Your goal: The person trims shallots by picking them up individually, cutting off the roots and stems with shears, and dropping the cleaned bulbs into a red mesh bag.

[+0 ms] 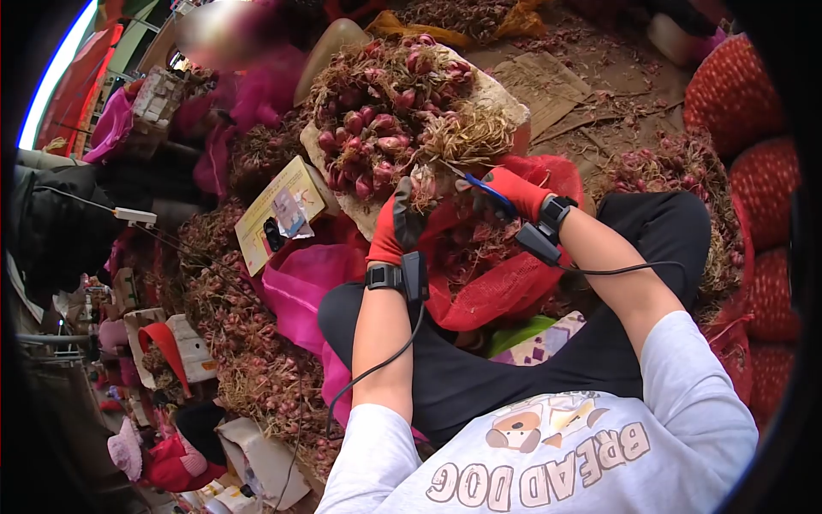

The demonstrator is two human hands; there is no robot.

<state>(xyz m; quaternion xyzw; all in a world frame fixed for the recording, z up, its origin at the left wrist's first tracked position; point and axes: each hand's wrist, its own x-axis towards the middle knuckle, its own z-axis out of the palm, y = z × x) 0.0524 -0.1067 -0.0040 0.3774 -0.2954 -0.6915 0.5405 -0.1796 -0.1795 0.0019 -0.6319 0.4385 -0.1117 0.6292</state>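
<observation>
My left hand point(400, 221), in a red and dark glove, is closed around a small shallot bunch point(423, 187) at the near edge of a heap of shallots point(372, 128). To its right, my right hand point(505, 194), gloved the same way, grips blue-handled scissors point(490, 194). Their blades point up and left toward the bunch. Dry trimmed stalks point(469, 135) lie just beyond both hands. Below them, an open red mesh bag point(505, 295) between my legs holds loose shallots.
A yellow box lid point(278, 214) with a small packet lies left of the heap. More shallots point(257, 368) cover the ground at left. Full red mesh sacks point(736, 90) line the right side. Flattened cardboard point(539, 90) lies ahead. Other people sit at the lower left.
</observation>
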